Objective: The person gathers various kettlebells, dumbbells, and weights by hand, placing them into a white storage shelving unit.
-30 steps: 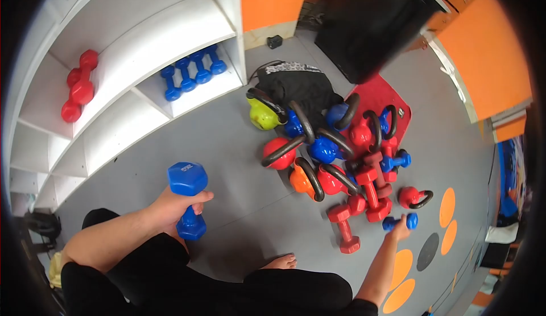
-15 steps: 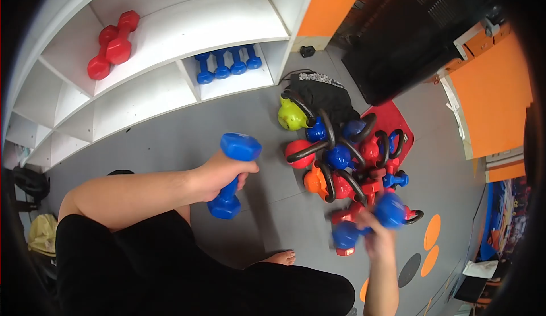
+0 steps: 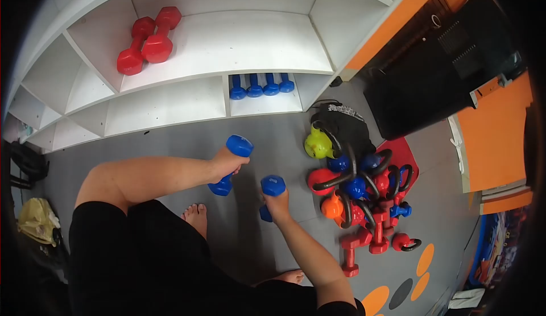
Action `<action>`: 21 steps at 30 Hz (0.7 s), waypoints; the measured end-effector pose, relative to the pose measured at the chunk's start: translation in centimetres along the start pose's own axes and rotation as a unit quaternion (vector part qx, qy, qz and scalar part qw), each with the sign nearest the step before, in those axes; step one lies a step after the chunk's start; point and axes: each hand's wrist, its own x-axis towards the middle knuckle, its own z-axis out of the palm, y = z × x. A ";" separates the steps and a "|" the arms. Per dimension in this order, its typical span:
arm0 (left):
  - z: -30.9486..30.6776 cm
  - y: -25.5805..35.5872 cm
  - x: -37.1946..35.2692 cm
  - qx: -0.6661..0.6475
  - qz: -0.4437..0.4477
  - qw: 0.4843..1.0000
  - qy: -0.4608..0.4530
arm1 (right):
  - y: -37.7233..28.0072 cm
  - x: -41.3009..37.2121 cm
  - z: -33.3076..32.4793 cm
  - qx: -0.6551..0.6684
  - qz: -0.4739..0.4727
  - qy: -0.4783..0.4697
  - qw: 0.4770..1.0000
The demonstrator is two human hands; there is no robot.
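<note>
My left hand is wrapped round the handle of a blue dumbbell, whose two heads stick out above and below the fist. A second blue dumbbell is gripped in my right hand, a little lower and to the right of the first. Both dumbbells are in the air over the grey floor, in front of the white shelf unit. Two red dumbbells lie side by side in an upper compartment. Several small blue dumbbells stand in a row in a lower compartment.
Kettlebells crowd the floor at the right, among them a yellow-green kettlebell and an orange kettlebell. Red dumbbells lie at the near end of the pile. Behind it are a black bag and a large black screen.
My right hand has lifted its blue dumbbell from beside the pile and brought it left, close to the left hand. The view has shifted towards the shelves.
</note>
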 end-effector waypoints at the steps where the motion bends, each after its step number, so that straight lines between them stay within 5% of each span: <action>1: -0.7 -0.6 0.8 -0.012 -0.003 1.000 0.017 | 1.5 -0.2 0.5 0.020 0.002 0.048 0.999; 7: -0.7 2.7 9.1 -0.106 -0.084 0.990 0.036 | 6.8 -2.8 0.5 -0.051 -0.077 0.150 0.984; 11: 0.2 5.3 21.2 -0.096 -0.011 0.991 0.090 | 8.3 -3.1 1.5 -0.081 -0.081 0.132 0.985; 14: -0.5 9.5 27.9 -0.129 0.068 0.974 0.175 | 8.9 -2.1 3.4 -0.240 -0.104 0.161 0.952; 21: 0.2 11.8 31.5 -0.004 0.157 0.957 0.243 | 8.2 -0.4 3.1 -0.233 -0.059 0.170 0.956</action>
